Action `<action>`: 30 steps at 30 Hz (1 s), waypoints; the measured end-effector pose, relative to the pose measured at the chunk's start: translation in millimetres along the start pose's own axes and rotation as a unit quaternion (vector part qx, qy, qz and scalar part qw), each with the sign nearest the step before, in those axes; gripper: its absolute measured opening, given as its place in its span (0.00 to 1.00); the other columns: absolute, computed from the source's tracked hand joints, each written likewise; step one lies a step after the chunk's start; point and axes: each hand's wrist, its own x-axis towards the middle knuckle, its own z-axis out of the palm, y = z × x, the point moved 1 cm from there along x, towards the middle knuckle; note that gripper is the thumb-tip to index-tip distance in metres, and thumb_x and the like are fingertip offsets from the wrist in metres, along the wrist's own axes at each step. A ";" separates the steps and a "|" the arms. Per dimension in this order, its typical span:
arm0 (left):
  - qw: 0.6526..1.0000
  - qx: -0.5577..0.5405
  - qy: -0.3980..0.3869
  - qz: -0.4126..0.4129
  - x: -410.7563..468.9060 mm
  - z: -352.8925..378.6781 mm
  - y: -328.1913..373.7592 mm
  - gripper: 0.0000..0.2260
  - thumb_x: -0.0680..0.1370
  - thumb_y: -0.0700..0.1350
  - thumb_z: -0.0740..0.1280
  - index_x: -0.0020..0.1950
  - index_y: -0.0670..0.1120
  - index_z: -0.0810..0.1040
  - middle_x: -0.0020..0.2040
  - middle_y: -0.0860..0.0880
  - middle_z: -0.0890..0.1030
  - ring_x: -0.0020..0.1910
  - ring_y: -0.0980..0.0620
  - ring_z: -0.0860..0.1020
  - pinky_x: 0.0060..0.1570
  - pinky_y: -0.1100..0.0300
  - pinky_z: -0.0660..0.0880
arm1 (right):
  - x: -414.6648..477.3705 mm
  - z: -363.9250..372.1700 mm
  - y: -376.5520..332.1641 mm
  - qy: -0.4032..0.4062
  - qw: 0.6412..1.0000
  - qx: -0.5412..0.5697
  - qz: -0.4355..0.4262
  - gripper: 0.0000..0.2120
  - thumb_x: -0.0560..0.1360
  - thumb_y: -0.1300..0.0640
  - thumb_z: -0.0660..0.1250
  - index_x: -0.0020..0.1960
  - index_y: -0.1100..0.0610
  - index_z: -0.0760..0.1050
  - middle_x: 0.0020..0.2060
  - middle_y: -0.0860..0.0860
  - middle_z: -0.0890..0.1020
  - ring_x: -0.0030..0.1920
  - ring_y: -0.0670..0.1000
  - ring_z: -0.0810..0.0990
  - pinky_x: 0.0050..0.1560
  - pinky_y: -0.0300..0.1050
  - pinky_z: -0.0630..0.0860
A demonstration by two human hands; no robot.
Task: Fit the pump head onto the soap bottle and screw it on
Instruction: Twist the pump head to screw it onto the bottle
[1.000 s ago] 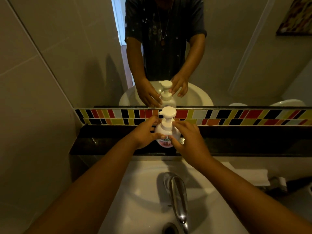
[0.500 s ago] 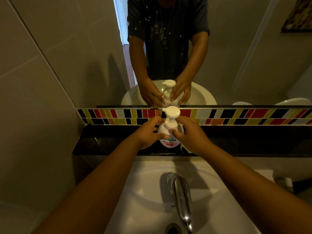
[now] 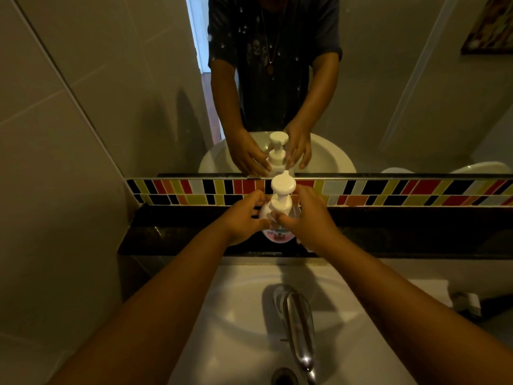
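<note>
A small white soap bottle (image 3: 278, 235) with a pink label stands on the dark stone ledge (image 3: 166, 234) behind the sink. The white pump head (image 3: 282, 188) sits upright on its neck. My left hand (image 3: 244, 216) wraps the bottle's left side, thumb across the front. My right hand (image 3: 306, 216) is on the right, its fingers closed around the pump collar just under the head. The hands hide most of the bottle's body.
A white sink (image 3: 244, 315) with a chrome tap (image 3: 298, 326) lies below the ledge. A coloured tile strip (image 3: 388, 191) and a mirror (image 3: 388, 93) rise behind the bottle. A grey tiled wall (image 3: 55, 190) closes the left side.
My right hand has closed in from the bottle's side onto the pump collar. The left hand keeps its hold on the bottle, which stays upright on the ledge.
</note>
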 end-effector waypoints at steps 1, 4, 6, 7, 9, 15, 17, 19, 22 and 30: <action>1.000 -0.002 -0.002 -0.001 0.0 -0.2 0.2 0.21 0.74 0.39 0.72 0.65 0.48 0.71 0.68 0.48 0.75 0.66 0.46 0.75 0.63 0.46 0.75 | 5.4 -1.2 -0.8 -0.031 0.999 0.005 -0.006 0.32 0.67 0.51 0.74 0.68 0.51 0.67 0.66 0.53 0.74 0.67 0.56 0.70 0.65 0.58 0.71; 1.000 -0.007 -0.004 -0.001 -0.1 0.0 -0.6 0.22 0.73 0.39 0.73 0.64 0.49 0.71 0.67 0.49 0.76 0.66 0.47 0.75 0.62 0.47 0.76 | 12.3 -3.4 0.2 -0.097 0.995 0.013 -0.012 0.26 0.72 0.54 0.70 0.68 0.52 0.68 0.65 0.54 0.75 0.66 0.56 0.73 0.65 0.57 0.72; 1.000 -0.010 -0.002 -0.002 0.4 0.6 -1.5 0.22 0.73 0.39 0.73 0.64 0.49 0.71 0.67 0.49 0.76 0.66 0.46 0.75 0.63 0.45 0.76 | 9.0 -2.6 3.4 -0.102 0.994 0.025 -0.014 0.23 0.74 0.54 0.67 0.68 0.53 0.68 0.65 0.54 0.75 0.65 0.55 0.73 0.64 0.54 0.72; 1.000 -0.009 -0.001 -0.002 0.6 0.7 -1.6 0.22 0.73 0.39 0.73 0.64 0.49 0.71 0.68 0.48 0.75 0.66 0.46 0.75 0.63 0.45 0.75 | 6.0 -1.3 5.1 -0.099 0.995 0.024 -0.017 0.23 0.74 0.54 0.67 0.68 0.52 0.68 0.65 0.53 0.75 0.66 0.55 0.73 0.65 0.54 0.72; 1.000 -0.005 -0.001 -0.003 1.1 1.0 -1.7 0.22 0.73 0.39 0.73 0.65 0.49 0.70 0.69 0.48 0.75 0.67 0.46 0.74 0.64 0.44 0.75 | -0.4 2.7 10.4 -0.086 0.996 0.007 -0.028 0.22 0.74 0.53 0.67 0.67 0.51 0.67 0.66 0.52 0.74 0.67 0.54 0.71 0.66 0.56 0.71; 1.000 0.003 -0.001 -0.001 2.2 0.1 -3.3 0.22 0.73 0.40 0.73 0.64 0.51 0.70 0.70 0.48 0.74 0.68 0.46 0.74 0.65 0.45 0.74 | -19.6 11.8 19.0 -0.012 0.998 -0.049 -0.046 0.31 0.72 0.49 0.69 0.72 0.53 0.62 0.69 0.52 0.70 0.70 0.54 0.67 0.66 0.47 0.65; 1.000 0.004 -0.003 -0.001 2.5 -0.2 -3.5 0.22 0.74 0.40 0.73 0.64 0.51 0.70 0.69 0.48 0.74 0.68 0.46 0.74 0.64 0.46 0.74 | -24.2 14.8 19.6 0.006 0.996 -0.085 -0.042 0.32 0.72 0.46 0.68 0.72 0.53 0.62 0.70 0.53 0.69 0.70 0.54 0.67 0.66 0.47 0.66; 1.000 0.003 -0.002 0.000 2.5 0.0 -3.5 0.23 0.74 0.40 0.73 0.65 0.51 0.70 0.69 0.49 0.74 0.67 0.47 0.74 0.64 0.47 0.74 | -23.5 15.0 19.3 0.030 0.993 -0.104 -0.044 0.31 0.72 0.46 0.68 0.70 0.53 0.63 0.68 0.54 0.70 0.68 0.54 0.68 0.64 0.47 0.68; 1.000 0.004 -0.001 0.001 2.9 0.0 -4.1 0.21 0.74 0.41 0.73 0.64 0.51 0.70 0.69 0.49 0.74 0.67 0.46 0.73 0.64 0.45 0.74 | -10.9 9.4 14.4 0.045 0.997 -0.059 -0.026 0.29 0.70 0.48 0.71 0.67 0.53 0.65 0.65 0.54 0.71 0.66 0.55 0.69 0.61 0.47 0.69; 1.000 0.006 0.000 0.006 4.9 0.7 -6.0 0.22 0.73 0.41 0.74 0.64 0.51 0.70 0.68 0.49 0.75 0.67 0.47 0.74 0.63 0.44 0.75 | 13.0 -7.5 7.9 -0.160 0.987 0.021 0.001 0.23 0.76 0.55 0.64 0.70 0.52 0.65 0.68 0.54 0.72 0.67 0.55 0.71 0.63 0.50 0.70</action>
